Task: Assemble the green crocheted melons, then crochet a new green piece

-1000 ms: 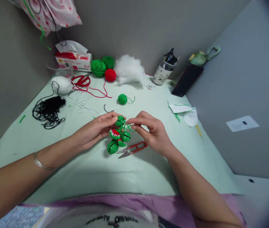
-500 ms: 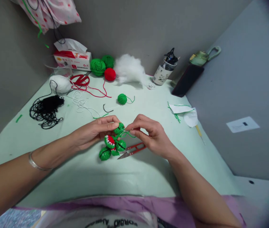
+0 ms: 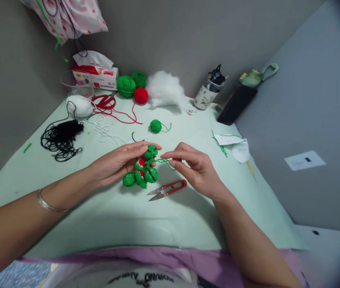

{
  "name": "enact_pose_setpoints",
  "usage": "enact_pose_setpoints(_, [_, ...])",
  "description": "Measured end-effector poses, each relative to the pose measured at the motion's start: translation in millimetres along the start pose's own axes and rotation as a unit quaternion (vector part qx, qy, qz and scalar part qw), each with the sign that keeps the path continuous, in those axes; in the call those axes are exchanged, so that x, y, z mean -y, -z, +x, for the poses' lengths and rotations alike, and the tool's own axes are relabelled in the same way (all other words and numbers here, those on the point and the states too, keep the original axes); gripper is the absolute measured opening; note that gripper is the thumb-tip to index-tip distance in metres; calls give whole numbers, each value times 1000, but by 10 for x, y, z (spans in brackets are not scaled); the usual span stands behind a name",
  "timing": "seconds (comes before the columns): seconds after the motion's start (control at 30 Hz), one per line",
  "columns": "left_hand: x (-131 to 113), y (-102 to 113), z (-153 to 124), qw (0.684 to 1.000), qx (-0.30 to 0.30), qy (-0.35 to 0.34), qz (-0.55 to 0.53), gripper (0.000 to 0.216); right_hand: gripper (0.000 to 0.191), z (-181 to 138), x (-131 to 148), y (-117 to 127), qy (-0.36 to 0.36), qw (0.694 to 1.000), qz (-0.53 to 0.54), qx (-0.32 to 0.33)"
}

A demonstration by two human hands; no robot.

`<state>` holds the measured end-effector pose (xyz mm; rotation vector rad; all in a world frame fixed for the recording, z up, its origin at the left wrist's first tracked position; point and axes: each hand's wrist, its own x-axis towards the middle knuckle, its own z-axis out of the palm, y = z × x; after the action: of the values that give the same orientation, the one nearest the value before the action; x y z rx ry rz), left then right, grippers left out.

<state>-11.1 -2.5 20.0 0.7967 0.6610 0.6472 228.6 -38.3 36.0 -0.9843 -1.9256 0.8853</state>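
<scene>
My left hand point(image 3: 118, 162) is closed around a crocheted green toy point(image 3: 151, 175) made of several round balls with dark lines and red-and-white mouth parts. Its top ball point(image 3: 150, 151) rests by my left fingertips. My right hand point(image 3: 195, 168) has its index finger and thumb close together beside that ball. A thin, pale needle point(image 3: 158, 156) shows between the fingertips and the ball, partly hidden. Loose green yarn point(image 3: 170, 165) trails from the toy under the right thumb. Below the hands lie red-handled thread snips point(image 3: 170, 189), with their blades spread.
Behind are green balls point(image 3: 126, 86), a red ball point(image 3: 141, 95), white stuffing point(image 3: 165, 90) and a tissue box point(image 3: 98, 77). Black yarn point(image 3: 64, 136) and red scissors point(image 3: 104, 101) lie left. A pen jar point(image 3: 207, 94), phone point(image 3: 237, 105) and yellow-handled hook point(image 3: 251, 168) are at right.
The toy has moved up and turned a little in my left hand. My right fingertips have shifted slightly up and now overlap the snips less. The view has tilted slightly.
</scene>
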Motion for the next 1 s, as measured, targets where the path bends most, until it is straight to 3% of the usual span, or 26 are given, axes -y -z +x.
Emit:
enact_pose_setpoints(0.27, [33,-9,13,999,-3,3,46,27,22,-5,31,-8,27,999,-19,-14])
enact_pose_setpoints(0.67, [90,-33,28,994,-38,5,98,22,26,-45,55,7,74,986,-146,37])
enact_pose_setpoints(1.0, [89,-50,3,997,-25,22,67,29,25,-41,97,45,63,990,-121,40])
